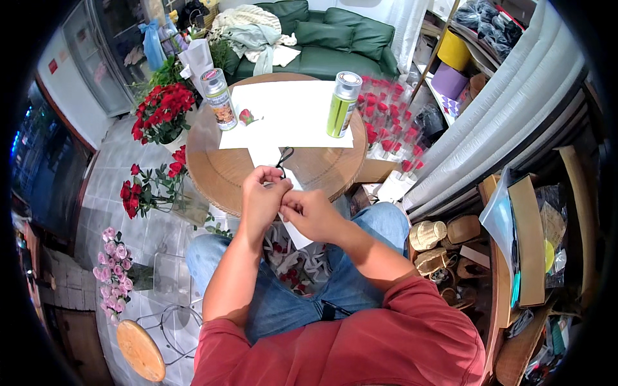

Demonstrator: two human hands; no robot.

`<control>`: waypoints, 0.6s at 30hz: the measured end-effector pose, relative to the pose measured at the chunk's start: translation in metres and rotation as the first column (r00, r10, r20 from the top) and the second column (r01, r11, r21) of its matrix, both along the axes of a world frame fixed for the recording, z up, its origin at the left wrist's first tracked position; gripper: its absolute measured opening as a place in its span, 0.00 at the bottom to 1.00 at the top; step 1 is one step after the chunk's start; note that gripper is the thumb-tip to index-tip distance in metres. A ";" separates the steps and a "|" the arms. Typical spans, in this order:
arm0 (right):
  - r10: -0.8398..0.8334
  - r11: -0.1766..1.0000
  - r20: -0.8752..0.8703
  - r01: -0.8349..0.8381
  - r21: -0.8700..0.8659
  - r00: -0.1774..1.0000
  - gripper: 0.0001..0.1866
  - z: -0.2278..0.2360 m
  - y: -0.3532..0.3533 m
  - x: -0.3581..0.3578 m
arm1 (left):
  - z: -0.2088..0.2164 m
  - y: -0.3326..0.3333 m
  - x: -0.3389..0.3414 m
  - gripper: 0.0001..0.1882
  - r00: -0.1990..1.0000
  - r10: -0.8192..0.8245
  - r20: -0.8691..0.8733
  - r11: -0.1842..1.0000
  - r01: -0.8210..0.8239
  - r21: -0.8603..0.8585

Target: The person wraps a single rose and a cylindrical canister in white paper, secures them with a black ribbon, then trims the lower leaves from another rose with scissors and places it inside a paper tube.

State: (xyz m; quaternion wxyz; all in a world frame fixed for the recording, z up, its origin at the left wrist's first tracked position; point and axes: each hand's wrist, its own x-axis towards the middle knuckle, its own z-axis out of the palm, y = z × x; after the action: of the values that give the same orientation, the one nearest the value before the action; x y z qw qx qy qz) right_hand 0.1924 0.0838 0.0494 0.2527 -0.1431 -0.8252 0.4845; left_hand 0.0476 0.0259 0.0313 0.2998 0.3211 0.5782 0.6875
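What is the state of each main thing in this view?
Left hand, fingers curled
Right hand, fingers curled
White sheet, lying flat
Single red rose, lying on the sheet
Left spray can, upright
Right spray can, upright
Green sofa, partly covered by cloths
Pink roses, open

I've got a round brown table [209, 168], white sheet [290, 116] over its far part. On the sheet: green-labelled can [344, 106] upright at right, single red rose bloom [246, 116] at left. Second can [219, 101] stands by its left edge. Narrower white paper [264, 156] at the near side.
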 end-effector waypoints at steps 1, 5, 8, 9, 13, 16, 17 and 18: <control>0.074 0.995 0.068 -0.078 0.062 0.995 0.06 0.006 0.003 0.005 | 0.000 -0.004 0.001 0.09 1.000 0.017 -0.013 1.000 -0.017 -0.001; -0.230 0.966 0.108 0.241 -0.097 0.967 0.18 0.005 0.054 0.004 | 0.009 -0.024 0.024 0.10 0.956 0.034 -0.293 0.993 -0.066 -0.100; -0.248 0.893 0.290 0.334 -0.301 0.924 0.32 -0.003 0.086 -0.025 | 0.006 -0.029 0.044 0.09 0.846 0.084 -0.526 0.995 -0.101 -0.003; -0.144 0.934 0.433 0.267 -0.239 0.890 0.35 0.006 0.082 -0.036 | 0.007 -0.033 0.048 0.09 0.806 0.118 -0.580 0.993 -0.108 0.053; 0.057 0.989 0.547 0.028 -0.146 0.835 0.38 0.001 0.082 -0.053 | 0.005 -0.037 0.059 0.10 0.762 0.206 -0.614 0.970 -0.075 0.232; 0.177 0.960 0.514 -0.031 -0.280 0.840 0.37 0.005 0.066 -0.045 | 0.010 -0.040 0.057 0.10 0.731 0.270 -0.627 0.940 -0.060 0.335; 0.156 0.894 0.410 0.048 -0.445 0.899 0.35 -0.001 0.058 -0.041 | 0.012 -0.041 0.056 0.11 0.728 0.263 -0.633 0.935 -0.030 0.354; 0.108 0.791 0.308 0.106 -0.603 0.945 0.34 -0.006 0.053 -0.037 | 0.014 -0.042 0.057 0.11 0.727 0.253 -0.638 0.928 0.003 0.372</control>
State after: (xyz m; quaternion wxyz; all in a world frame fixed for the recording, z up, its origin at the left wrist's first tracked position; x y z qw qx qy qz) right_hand 0.1552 0.1370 0.0432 0.0525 -0.2947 -0.6539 0.6948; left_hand 0.1041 -0.0166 0.0454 -0.0402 0.5556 0.5372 0.6333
